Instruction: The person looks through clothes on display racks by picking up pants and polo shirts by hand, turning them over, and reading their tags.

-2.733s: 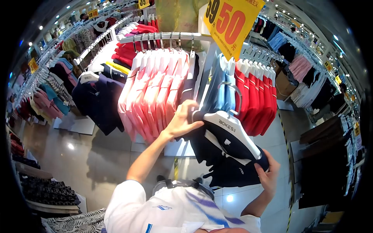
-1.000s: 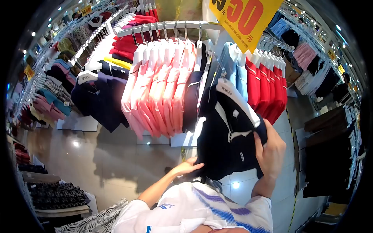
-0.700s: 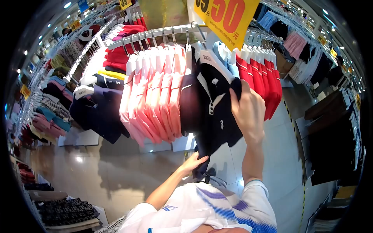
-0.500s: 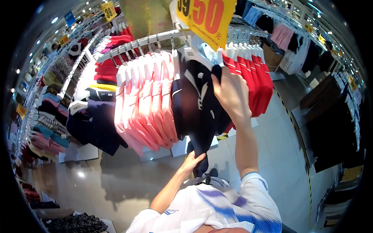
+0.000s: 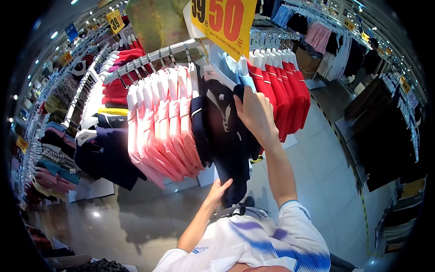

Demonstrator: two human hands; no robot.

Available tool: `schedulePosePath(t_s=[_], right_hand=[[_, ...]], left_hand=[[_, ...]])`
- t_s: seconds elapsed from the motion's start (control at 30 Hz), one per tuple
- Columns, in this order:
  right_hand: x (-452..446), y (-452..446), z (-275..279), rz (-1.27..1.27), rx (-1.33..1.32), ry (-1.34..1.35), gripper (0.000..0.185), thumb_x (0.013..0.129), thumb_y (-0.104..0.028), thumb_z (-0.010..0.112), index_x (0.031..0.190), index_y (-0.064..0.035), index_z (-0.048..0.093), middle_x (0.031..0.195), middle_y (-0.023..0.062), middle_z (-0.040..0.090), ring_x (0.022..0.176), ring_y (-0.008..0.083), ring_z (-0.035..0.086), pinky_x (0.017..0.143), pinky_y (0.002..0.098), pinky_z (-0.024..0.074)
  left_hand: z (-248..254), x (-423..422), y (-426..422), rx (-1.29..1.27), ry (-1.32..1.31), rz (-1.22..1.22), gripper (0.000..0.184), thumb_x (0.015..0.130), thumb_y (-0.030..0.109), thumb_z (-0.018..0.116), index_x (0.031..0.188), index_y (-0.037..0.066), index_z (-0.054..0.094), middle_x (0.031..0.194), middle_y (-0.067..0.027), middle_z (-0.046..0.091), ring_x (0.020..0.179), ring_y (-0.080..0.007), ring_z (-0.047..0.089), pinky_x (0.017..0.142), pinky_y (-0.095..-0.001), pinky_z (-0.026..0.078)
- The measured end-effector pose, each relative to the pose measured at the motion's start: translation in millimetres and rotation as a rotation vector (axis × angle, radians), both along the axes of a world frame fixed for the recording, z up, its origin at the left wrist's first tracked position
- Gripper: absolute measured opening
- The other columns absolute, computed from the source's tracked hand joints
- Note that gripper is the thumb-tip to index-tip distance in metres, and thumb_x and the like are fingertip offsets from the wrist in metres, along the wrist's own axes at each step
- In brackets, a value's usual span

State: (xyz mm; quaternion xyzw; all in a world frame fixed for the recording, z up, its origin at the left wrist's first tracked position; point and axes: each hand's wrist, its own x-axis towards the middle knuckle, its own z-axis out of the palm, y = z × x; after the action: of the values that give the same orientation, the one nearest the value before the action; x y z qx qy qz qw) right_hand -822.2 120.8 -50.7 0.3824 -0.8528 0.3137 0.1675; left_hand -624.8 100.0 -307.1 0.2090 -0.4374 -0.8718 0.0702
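Observation:
A dark navy polo shirt (image 5: 231,140) hangs on a white hanger (image 5: 216,76) at the right end of the front rail (image 5: 158,55). My right hand (image 5: 257,113) is closed on the shirt's right shoulder, by the hanger's end. Lower down, my left hand (image 5: 218,191) pinches the shirt's lower part between thumb and fingers. Directly left of the shirt hang another dark garment (image 5: 199,127) and several pink shirts (image 5: 158,131). Behind my right hand are light blue shirts (image 5: 232,68) and several red shirts (image 5: 283,90).
A yellow price sign (image 5: 224,27) hangs above the rail. At the left, a navy shirt (image 5: 108,152) faces outward on its hanger. Dark garments (image 5: 385,140) hang at the right, beyond a yellow-black floor stripe (image 5: 337,136). A white platform (image 5: 93,189) stands low at the left.
The navy shirt and hanger have moved from in front of me up to the rail's end. My left hand has gone from the shirt's shoulder to its lower part. The view has shifted right.

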Motion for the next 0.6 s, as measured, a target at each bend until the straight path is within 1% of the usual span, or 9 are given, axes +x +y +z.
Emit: schedulePosePath(t_s=[0.17, 0.23, 0.3, 0.33, 0.37, 0.4, 0.47, 0.53, 0.6], right_hand=[[-11.1, -0.8, -17.8, -0.022, 0.044, 0.032, 0.033, 0.087, -0.027, 0.062, 0.103, 0.0005, 0.053, 0.073, 0.0207, 0.063, 0.069, 0.0422, 0.062, 0.057, 0.0502, 0.0494], [-3.0, 0.9, -16.8, -0.081, 0.080, 0.047, 0.038, 0.086, -0.028, 0.064, 0.111, -0.0021, 0.054, 0.080, 0.0178, 0.063, 0.071, 0.0402, 0.064, 0.057, 0.0463, 0.0510], [10.6, 13.3, -26.9, -0.045, -0.047, 0.231, 0.047, 0.079, -0.020, 0.072, 0.119, -0.0017, 0.054, 0.100, 0.0177, 0.060, 0.090, 0.0341, 0.061, 0.072, 0.0395, 0.0509], [30.4, 21.5, -22.7, -0.011, -0.125, 0.331, 0.047, 0.078, -0.014, 0.072, 0.118, 0.0001, 0.054, 0.103, 0.0180, 0.059, 0.095, 0.0341, 0.057, 0.080, 0.0420, 0.0463], [51.1, 37.0, -21.8, 0.128, -0.267, 0.398, 0.046, 0.075, -0.007, 0.072, 0.117, 0.0013, 0.055, 0.102, 0.0170, 0.059, 0.091, 0.0358, 0.056, 0.078, 0.0408, 0.0463], [67.2, 53.0, -35.6, 0.369, -0.256, 0.263, 0.045, 0.072, -0.003, 0.073, 0.113, 0.0028, 0.056, 0.101, 0.0168, 0.058, 0.094, 0.0364, 0.055, 0.080, 0.0415, 0.0456], [94.8, 77.6, -68.4, 0.834, -0.115, -0.143, 0.053, 0.064, -0.009, 0.080, 0.110, 0.0017, 0.055, 0.104, 0.0176, 0.056, 0.098, 0.0352, 0.054, 0.084, 0.0409, 0.0448], [113.8, 83.6, -98.6, 0.852, 0.062, -0.257, 0.067, 0.059, -0.017, 0.086, 0.114, -0.0006, 0.051, 0.116, 0.0176, 0.049, 0.102, 0.0352, 0.052, 0.087, 0.0401, 0.0444], [117.6, 88.4, -125.7, 0.764, 0.050, -0.261, 0.059, 0.063, -0.011, 0.083, 0.113, -0.0018, 0.053, 0.117, 0.0170, 0.049, 0.103, 0.0358, 0.054, 0.086, 0.0396, 0.0462]], left_hand=[[4.7, 7.4, -1.9, 0.058, -0.033, 0.042, 0.033, 0.090, 0.024, 0.064, 0.114, 0.002, 0.055, 0.101, -0.0031, 0.063, 0.089, -0.0100, 0.059, 0.078, -0.0258, 0.050], [6.5, 7.2, -3.4, 0.016, -0.050, 0.056, 0.035, 0.090, 0.025, 0.064, 0.114, 0.002, 0.055, 0.100, -0.0022, 0.062, 0.087, -0.0082, 0.058, 0.075, -0.0246, 0.049], [17.5, 9.3, -5.2, 0.039, -0.015, 0.085, 0.030, 0.090, 0.025, 0.063, 0.111, 0.005, 0.056, 0.093, -0.0019, 0.063, 0.080, -0.0094, 0.061, 0.071, -0.0261, 0.052], [20.8, 8.9, -8.5, 0.051, -0.015, 0.098, 0.029, 0.091, 0.026, 0.063, 0.111, 0.005, 0.056, 0.092, -0.0011, 0.062, 0.078, -0.0087, 0.060, 0.070, -0.0253, 0.051], [29.3, 8.1, -10.5, 0.069, 0.023, 0.151, 0.029, 0.091, 0.026, 0.063, 0.111, 0.006, 0.056, 0.090, -0.0004, 0.062, 0.077, -0.0084, 0.059, 0.068, -0.0247, 0.051], [35.0, 6.4, -11.4, 0.087, 0.063, 0.188, 0.028, 0.091, 0.026, 0.062, 0.111, 0.007, 0.056, 0.089, 0.0004, 0.061, 0.075, -0.0082, 0.059, 0.067, -0.0241, 0.050], [38.7, 5.2, -18.3, 0.136, 0.099, 0.215, 0.026, 0.092, 0.025, 0.061, 0.110, 0.006, 0.057, 0.088, 0.0000, 0.061, 0.075, -0.0085, 0.060, 0.067, -0.0243, 0.051], [58.2, 2.4, -23.4, 0.253, 0.128, 0.303, 0.023, 0.093, 0.023, 0.060, 0.107, 0.005, 0.056, 0.088, -0.0018, 0.063, 0.077, -0.0095, 0.062, 0.068, -0.0251, 0.053], [55.2, -0.2, -28.7, 0.280, 0.084, 0.325, 0.019, 0.093, 0.021, 0.058, 0.103, 0.005, 0.055, 0.090, -0.0046, 0.064, 0.079, -0.0116, 0.064, 0.069, -0.0264, 0.055]])
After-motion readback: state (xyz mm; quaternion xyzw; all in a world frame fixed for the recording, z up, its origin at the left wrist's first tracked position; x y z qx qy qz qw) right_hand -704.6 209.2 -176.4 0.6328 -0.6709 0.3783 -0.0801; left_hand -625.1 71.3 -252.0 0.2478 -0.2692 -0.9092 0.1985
